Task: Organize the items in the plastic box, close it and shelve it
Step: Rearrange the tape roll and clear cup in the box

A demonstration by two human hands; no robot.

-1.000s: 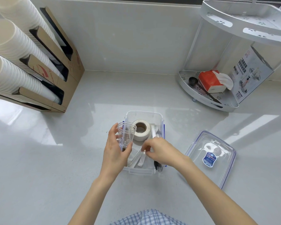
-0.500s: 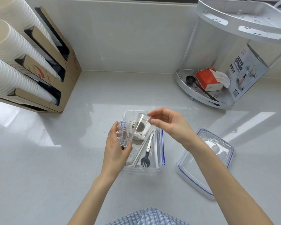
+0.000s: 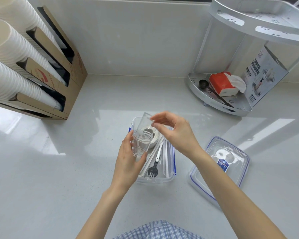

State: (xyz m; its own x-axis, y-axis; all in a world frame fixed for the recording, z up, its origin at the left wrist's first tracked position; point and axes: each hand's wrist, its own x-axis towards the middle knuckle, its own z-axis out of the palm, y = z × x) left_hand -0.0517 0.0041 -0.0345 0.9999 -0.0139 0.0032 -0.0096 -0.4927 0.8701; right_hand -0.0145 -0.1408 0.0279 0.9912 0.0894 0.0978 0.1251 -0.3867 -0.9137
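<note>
A clear plastic box [image 3: 171, 176] with blue clips sits open on the counter. Inside lie a roll of white tape [image 3: 154, 138], a black fork [image 3: 152, 169] and white utensils [image 3: 158, 152]. My left hand [image 3: 128, 161] grips a clear plastic cup [image 3: 141, 144] upright above the box's left side. My right hand [image 3: 174, 131] pinches the rim of a second clear cup [image 3: 143, 122], tilted, with its base sliding into the first cup. The box's clear lid [image 3: 223, 161] lies flat to the right.
A cardboard dispenser [image 3: 59, 66] with stacks of white paper cups stands at the back left. A white two-tier corner shelf [image 3: 219, 100] at the back right holds a red tissue pack [image 3: 221, 83], a black scoop and a printed box.
My right hand left the box, picked up a second clear cup and brought it leftward over the cup in my left hand. The left hand stayed about where it was.
</note>
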